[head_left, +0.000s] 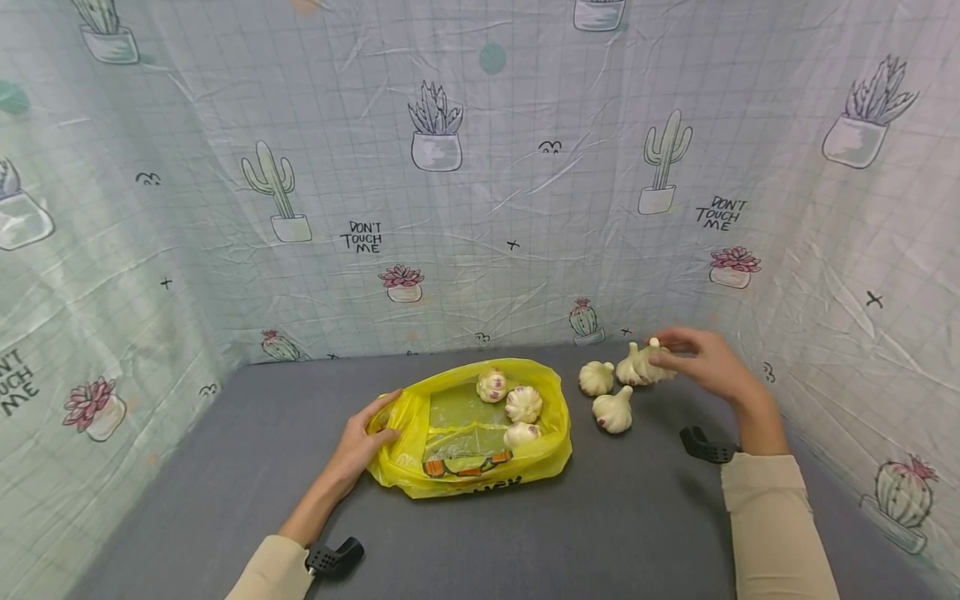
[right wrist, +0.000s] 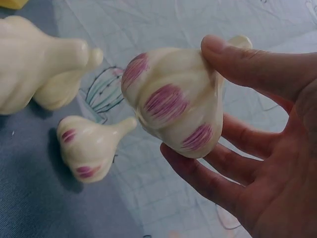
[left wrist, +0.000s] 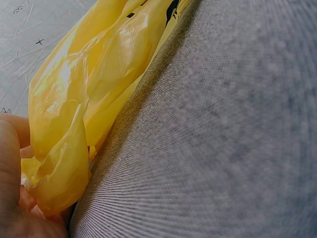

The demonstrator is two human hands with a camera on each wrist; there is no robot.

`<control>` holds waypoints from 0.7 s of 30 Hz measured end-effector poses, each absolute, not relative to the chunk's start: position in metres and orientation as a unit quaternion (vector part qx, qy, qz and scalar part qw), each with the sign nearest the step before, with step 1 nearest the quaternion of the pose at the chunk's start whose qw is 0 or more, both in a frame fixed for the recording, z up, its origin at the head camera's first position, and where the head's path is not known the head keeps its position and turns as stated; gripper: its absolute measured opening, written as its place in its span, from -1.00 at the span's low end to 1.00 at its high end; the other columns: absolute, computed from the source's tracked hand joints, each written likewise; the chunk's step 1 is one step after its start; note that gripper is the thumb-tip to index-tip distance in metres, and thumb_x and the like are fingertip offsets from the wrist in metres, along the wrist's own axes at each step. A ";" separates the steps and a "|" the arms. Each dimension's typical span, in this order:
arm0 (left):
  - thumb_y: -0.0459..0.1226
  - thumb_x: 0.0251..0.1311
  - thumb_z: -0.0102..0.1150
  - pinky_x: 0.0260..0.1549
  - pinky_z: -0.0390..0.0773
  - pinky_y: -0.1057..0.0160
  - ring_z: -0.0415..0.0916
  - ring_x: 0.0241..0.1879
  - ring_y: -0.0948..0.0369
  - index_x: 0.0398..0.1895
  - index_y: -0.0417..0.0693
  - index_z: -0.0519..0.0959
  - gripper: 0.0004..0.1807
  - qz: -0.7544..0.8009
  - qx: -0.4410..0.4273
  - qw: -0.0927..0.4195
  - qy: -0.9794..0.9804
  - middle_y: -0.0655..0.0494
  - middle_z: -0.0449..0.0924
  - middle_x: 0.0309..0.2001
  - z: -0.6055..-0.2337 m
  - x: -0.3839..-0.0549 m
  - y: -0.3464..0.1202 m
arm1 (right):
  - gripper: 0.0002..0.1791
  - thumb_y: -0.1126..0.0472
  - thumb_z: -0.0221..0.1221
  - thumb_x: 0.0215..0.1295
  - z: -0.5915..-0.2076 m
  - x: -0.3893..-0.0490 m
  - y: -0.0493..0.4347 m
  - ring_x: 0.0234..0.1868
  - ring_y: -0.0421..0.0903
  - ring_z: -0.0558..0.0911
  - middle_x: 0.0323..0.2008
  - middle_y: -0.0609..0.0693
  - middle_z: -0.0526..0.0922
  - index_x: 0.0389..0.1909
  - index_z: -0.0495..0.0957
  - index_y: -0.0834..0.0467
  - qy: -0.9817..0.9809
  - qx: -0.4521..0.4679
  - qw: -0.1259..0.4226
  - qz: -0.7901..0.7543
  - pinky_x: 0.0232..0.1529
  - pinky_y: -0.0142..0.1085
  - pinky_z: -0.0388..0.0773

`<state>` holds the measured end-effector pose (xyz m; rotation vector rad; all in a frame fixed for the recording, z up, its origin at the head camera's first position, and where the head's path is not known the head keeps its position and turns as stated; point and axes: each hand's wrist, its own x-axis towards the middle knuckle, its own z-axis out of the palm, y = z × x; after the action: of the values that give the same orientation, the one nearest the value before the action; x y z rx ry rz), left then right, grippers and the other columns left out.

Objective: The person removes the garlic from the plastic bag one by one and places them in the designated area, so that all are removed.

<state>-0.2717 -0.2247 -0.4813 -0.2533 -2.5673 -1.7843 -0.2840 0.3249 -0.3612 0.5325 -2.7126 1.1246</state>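
Right wrist view: one garlic bulb (right wrist: 171, 99) is pinched between the thumb and fingertips of the right hand (head_left: 705, 362). By the left hand (head_left: 363, 437), the near-left edge of a yellow plastic bag (head_left: 495, 479) is gripped, with the film caught between thumb and fingers. Just to the left of the right hand, three loose bulbs (head_left: 613, 410) are seen resting on the grey tabletop (head_left: 600, 533). Between the two hands the bag is laid with its mouth spread wide, and three more bulbs (head_left: 523, 404) are contained in its half toward the right hand. Behind each hand, a black wrist mount (head_left: 336, 557) is worn by a pale sleeve (head_left: 776, 521). Beyond both hands, the space is enclosed by a sheet (head_left: 487, 200) printed with potted cacti.
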 end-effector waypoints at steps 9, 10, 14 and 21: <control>-0.40 0.30 0.19 0.48 0.16 -0.23 0.01 0.63 -0.09 0.55 0.16 0.36 -0.27 -0.569 -0.082 0.002 -0.818 -0.02 0.18 0.61 -0.481 -0.271 -0.226 | -0.61 0.11 0.26 0.45 -0.377 -0.291 0.334 0.21 0.21 0.61 0.14 0.28 0.69 0.16 0.63 0.26 -0.911 0.167 0.061 0.373 -0.04 -0.22 0.55; -0.40 0.30 0.19 0.48 0.16 -0.22 0.01 0.63 -0.09 0.55 0.16 0.36 -0.27 -0.569 -0.082 0.001 -0.818 -0.02 0.19 0.61 -0.481 -0.271 -0.226 | -0.59 0.11 0.26 0.45 -0.379 -0.291 0.334 0.22 0.24 0.60 0.15 0.29 0.68 0.17 0.62 0.27 -0.911 0.162 0.056 0.375 -0.02 -0.17 0.55; -0.40 0.30 0.19 0.48 0.17 -0.22 0.02 0.63 -0.09 0.55 0.15 0.37 -0.27 -0.567 -0.082 0.004 -0.820 -0.03 0.20 0.60 -0.482 -0.272 -0.226 | -0.54 0.10 0.25 0.45 -0.386 -0.293 0.337 0.24 0.36 0.56 0.16 0.36 0.65 0.20 0.59 0.34 -0.911 0.152 0.044 0.381 0.04 -0.01 0.55; -0.41 0.30 0.18 0.48 0.17 -0.23 0.03 0.63 -0.10 0.55 0.15 0.36 -0.27 -0.566 -0.084 0.008 -0.820 -0.04 0.20 0.61 -0.482 -0.272 -0.226 | -0.57 0.13 0.29 0.42 -0.398 -0.299 0.343 0.17 0.22 0.62 0.12 0.35 0.67 0.16 0.62 0.33 -0.910 0.152 0.036 0.383 0.01 -0.09 0.57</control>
<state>-0.2722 -0.2260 -0.4819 -0.2640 -2.5646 -1.7682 -0.2988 0.3426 -0.3979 0.4670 -2.7958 1.1768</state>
